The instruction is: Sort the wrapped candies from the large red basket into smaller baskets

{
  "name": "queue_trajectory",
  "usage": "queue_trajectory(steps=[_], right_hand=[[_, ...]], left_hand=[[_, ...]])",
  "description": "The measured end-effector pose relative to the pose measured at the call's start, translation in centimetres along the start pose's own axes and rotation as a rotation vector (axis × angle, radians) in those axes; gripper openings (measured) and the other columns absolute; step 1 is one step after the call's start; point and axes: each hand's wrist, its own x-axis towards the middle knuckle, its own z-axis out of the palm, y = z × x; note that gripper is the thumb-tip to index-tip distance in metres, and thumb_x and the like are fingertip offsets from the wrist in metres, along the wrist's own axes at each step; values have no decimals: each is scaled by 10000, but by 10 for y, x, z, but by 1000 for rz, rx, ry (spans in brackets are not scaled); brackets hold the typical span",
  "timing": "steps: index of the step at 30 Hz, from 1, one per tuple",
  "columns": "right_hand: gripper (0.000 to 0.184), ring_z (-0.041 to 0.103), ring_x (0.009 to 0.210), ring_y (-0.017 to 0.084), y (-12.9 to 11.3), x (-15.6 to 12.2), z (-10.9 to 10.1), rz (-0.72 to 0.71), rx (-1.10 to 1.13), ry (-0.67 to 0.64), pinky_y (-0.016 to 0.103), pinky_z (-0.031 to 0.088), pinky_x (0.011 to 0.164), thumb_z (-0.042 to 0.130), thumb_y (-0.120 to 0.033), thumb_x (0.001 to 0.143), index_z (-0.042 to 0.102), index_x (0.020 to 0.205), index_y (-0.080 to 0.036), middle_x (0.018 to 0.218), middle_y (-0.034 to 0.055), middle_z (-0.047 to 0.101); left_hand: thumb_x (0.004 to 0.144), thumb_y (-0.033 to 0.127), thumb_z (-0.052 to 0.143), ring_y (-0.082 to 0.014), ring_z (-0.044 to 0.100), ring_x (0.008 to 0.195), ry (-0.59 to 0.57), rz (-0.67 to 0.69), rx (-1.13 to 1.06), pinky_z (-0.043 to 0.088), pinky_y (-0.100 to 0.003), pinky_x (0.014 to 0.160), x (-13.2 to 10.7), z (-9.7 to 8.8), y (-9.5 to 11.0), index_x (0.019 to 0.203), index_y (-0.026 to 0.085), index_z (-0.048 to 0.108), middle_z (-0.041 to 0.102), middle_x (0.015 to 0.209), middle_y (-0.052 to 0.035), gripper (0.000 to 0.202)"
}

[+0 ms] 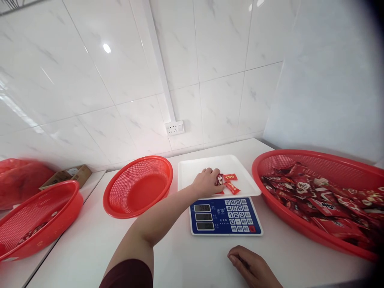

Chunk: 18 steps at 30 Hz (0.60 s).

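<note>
My left hand (207, 183) reaches onto the white weighing tray (186, 170) of a digital scale. Its fingers curl round a dark red candy packet (220, 180), partly hidden by the hand. Two bright red wrapped candies (230, 177) lie on the tray just right of the fingers, and a bit of red wrapper shows under the hand. In front of the tray is the scale's blue keypad panel (225, 216); its display digits are too faint to read surely. My right hand (253, 265) rests on the white table below the panel, fingers curled in, no object visible in it.
A large red basket (300, 154) full of red packets stands at the right, against the tray's edge. Left of the scale is an empty red basket (120, 196). Farther left are another red basket (64, 208) with a few packets, a cardboard box (82, 176) and a red bag (27, 176).
</note>
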Motion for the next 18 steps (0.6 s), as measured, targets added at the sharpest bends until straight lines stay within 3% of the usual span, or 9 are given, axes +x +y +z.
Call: queue_trajectory(steps=[5,8,13,18], right_hand=[[377,600,722,153,-3,-3,2,9,29,28,231,459,677,396,-496,910,604,774,-213,776,19,651],[376,590,706,157,-5,-4,4,15,48,89,239,453,670,416,-507,897,604,751,-216,751,16,644],[380,598,734,158,-6,-4,3,7,26,24,243,461,692,394,-507,906,597,770,-216,785,24,649],[398,602,725,154,-8,-2,-3,6,-12,-20,234,481,672,372,-514,911,591,777,-210,771,25,646]], left_hand=[[783,386,568,-228,570,962,91,-33,-69,489,-311,759,0,2,-2,1116,207,481,598,1024,-78,387],[778,315,568,-221,565,973,178,-77,-73,479,-308,800,0,-7,-12,1096,203,485,592,1018,-81,347],[804,268,529,-202,562,959,321,-221,-44,471,-304,797,-15,-45,-47,1124,212,454,569,1067,-85,334],[837,303,491,-250,538,1043,354,-430,21,466,-338,774,-61,-81,-98,1163,213,454,554,1148,-117,340]])
